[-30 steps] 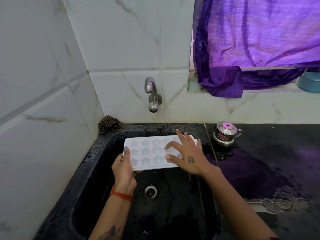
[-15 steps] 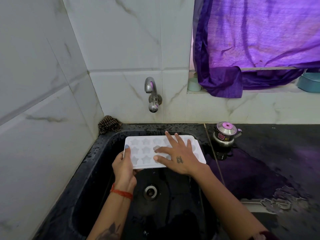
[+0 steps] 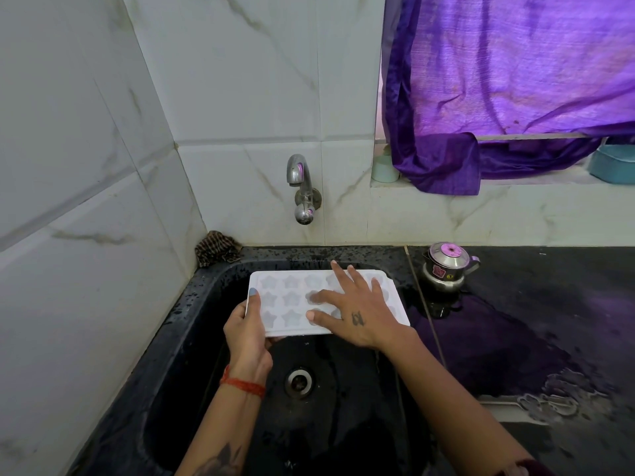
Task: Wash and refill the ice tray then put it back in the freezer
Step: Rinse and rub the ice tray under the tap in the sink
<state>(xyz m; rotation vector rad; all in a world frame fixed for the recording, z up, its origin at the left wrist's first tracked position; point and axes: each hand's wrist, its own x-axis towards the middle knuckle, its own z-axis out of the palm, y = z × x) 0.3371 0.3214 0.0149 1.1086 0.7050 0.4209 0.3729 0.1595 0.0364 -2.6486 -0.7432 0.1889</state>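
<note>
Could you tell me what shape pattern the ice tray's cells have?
Stars, on the white tray, in the head view.

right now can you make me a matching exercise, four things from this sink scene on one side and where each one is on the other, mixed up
Things:
1. ice tray
2. tap
3. small steel pot
4. striped cloth

Places:
A. on the black counter to the right of the sink
B. in the back left corner against the tiled wall
C. held over the sink, left hand gripping its edge, right hand flat on top
D. on the wall above the sink

Pairs: 1-C, 2-D, 3-A, 4-B
</note>
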